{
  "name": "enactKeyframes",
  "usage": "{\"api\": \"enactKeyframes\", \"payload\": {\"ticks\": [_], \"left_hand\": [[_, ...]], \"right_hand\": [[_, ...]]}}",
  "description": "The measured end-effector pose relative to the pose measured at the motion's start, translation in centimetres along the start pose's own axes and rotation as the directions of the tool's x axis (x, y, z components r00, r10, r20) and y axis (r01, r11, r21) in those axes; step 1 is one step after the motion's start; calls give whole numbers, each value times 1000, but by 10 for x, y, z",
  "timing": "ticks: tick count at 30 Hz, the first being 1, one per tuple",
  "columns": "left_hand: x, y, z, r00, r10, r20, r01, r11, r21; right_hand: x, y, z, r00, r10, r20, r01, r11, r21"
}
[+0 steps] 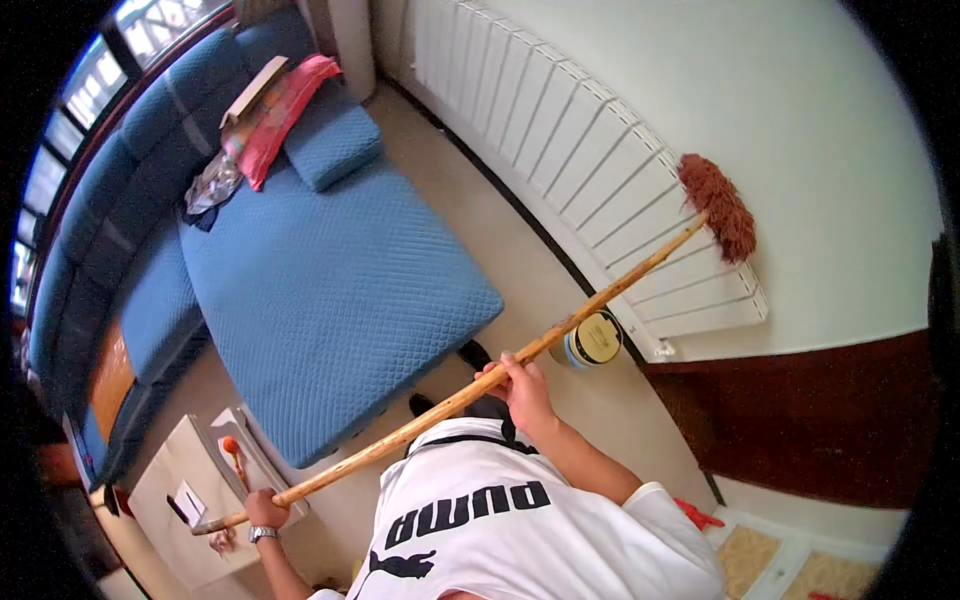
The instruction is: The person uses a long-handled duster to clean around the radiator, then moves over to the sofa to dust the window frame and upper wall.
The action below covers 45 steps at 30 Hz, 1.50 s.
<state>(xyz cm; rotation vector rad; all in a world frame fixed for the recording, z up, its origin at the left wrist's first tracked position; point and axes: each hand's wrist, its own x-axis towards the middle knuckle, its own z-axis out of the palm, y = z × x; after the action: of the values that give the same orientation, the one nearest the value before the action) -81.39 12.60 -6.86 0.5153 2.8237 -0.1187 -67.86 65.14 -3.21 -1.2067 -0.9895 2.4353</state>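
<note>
A long wooden pole (430,418) with a reddish-brown fluffy duster head (718,208) crosses the view from lower left to upper right. My left hand (266,508), with a watch on its wrist, is closed round the pole near its lower end. Farther up, my right hand (522,392) grips the pole around its middle. The duster head is raised at the top right end of a white radiator (590,150), in front of the wall; whether it touches either is unclear.
A blue sofa (330,290) fills the left side, with a red cushion (283,120) on it. A round-lidded bucket (596,340) stands by the radiator. At lower left is a table (160,490); a dark wooden panel (800,425) is at right.
</note>
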Motion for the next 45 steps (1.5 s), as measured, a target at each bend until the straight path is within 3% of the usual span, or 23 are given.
{"api": "enactKeyframes", "payload": {"ticks": [3,6,10,13,19,21,22,24,25,28,29,34,37,40,42,45], "left_hand": [[-30,11,22,948,-221,230,228,974,-3],[-64,39,34,970,-205,129,212,976,-48],[-97,79,46,937,-324,128,327,945,-1],[-109,120,43,874,-444,199,461,886,-43],[-145,219,39,796,-550,252,577,815,-45],[-156,254,34,758,-636,145,651,750,-116],[-163,259,45,750,-645,147,661,741,-119],[-178,266,61,681,-648,342,671,739,64],[-187,271,66,708,-654,266,686,726,-40],[-196,278,79,720,-650,243,683,725,-87],[-194,281,73,746,-632,211,665,725,-180],[-163,303,63,772,-608,188,634,760,-144],[-145,311,84,699,-677,231,715,676,-180],[-136,322,95,759,-639,127,649,725,-231],[-123,332,92,736,-642,215,677,690,-257],[-108,351,79,735,-644,214,678,680,-279]], "right_hand": [[25,-7,13,997,28,71,-23,997,-77],[49,-20,26,989,46,139,-24,988,-155],[84,-35,34,973,67,221,-18,976,-218],[109,-51,31,915,140,378,-14,948,-319],[143,-97,22,866,284,411,-112,912,-394],[150,-111,21,832,324,449,-91,880,-467],[156,-116,22,826,333,455,-91,875,-475],[164,-120,22,833,287,474,-77,907,-414],[167,-119,24,829,296,475,-83,905,-418],[184,-114,32,813,341,472,-128,895,-426],[191,-112,36,799,345,493,-84,875,-476],[205,-108,55,827,320,462,-35,849,-527],[215,-114,65,827,346,444,-76,851,-520],[229,-115,67,840,321,437,-38,839,-543],[240,-123,72,895,286,343,-48,825,-564],[260,-130,74,894,293,339,-31,795,-606]]}}
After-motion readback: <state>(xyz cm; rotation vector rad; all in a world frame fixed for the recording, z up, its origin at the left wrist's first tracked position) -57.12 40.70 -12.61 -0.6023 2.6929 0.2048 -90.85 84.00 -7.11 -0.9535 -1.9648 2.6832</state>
